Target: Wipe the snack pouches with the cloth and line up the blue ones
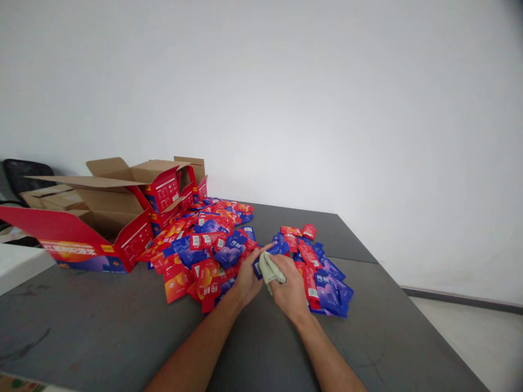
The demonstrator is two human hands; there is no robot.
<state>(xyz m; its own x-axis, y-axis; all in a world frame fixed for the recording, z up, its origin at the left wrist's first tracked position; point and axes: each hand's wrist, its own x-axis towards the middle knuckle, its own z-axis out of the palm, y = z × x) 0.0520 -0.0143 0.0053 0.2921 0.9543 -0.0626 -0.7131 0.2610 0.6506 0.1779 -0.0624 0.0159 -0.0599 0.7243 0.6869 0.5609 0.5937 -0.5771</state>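
Observation:
Both of my hands meet at the middle of a dark grey table (122, 332). My right hand (291, 288) is closed around a pale green cloth (267, 268). My left hand (248, 275) touches the same cloth from the left, its fingers reaching toward a blue packet. A large heap of red and blue packets (204, 245) spreads to the left of my hands. A smaller pile of red and blue packets (316, 267) lies to the right, partly under my right hand.
Open red cardboard boxes (106, 228) with raised flaps stand at the table's left, more boxes (180, 185) behind them. A black chair (24, 174) sits at the far left. A white wall rises behind; the floor (482, 337) shows at the right.

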